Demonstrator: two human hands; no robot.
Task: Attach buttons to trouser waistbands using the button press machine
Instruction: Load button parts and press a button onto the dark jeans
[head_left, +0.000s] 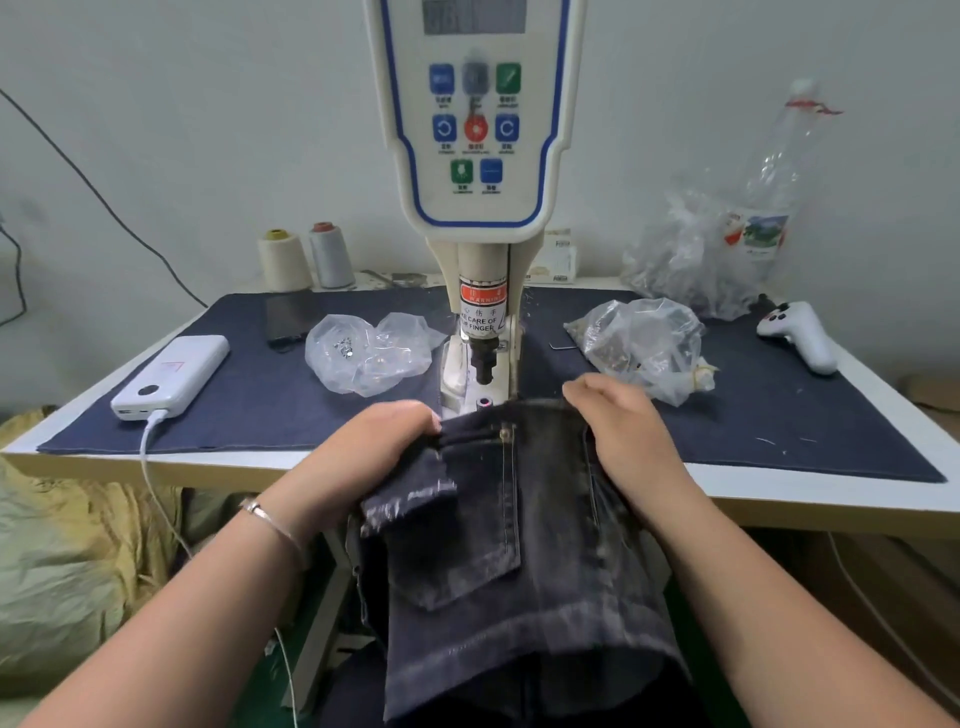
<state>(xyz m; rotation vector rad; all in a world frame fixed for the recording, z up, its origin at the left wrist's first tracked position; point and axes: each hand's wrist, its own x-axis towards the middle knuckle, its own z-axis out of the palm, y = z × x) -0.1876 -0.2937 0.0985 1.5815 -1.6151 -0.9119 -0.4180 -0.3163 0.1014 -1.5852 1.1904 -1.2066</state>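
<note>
Dark denim trousers (509, 561) hung limp off the table (779, 488), waistband (511, 415) lying just before the button press machine (475, 156). Left hand (379, 441) gripped the waistband's left end; right hand (618, 421) lay on its right end, grip indeterminate. Fabric appeared soft, moderately heavy; holding both waistband ends seemed best.

The button press machine (480, 218) bears a red "WARNING" label (482, 312) reading "CARE OF … FINGER".

White rectangular power bank (171, 375) with cable at nine o'clock; cream and grey thread cones (306, 257) at eleven; white game controller (800, 332) at three; crumpled clear plastic bottle (774, 171) at two.
</note>
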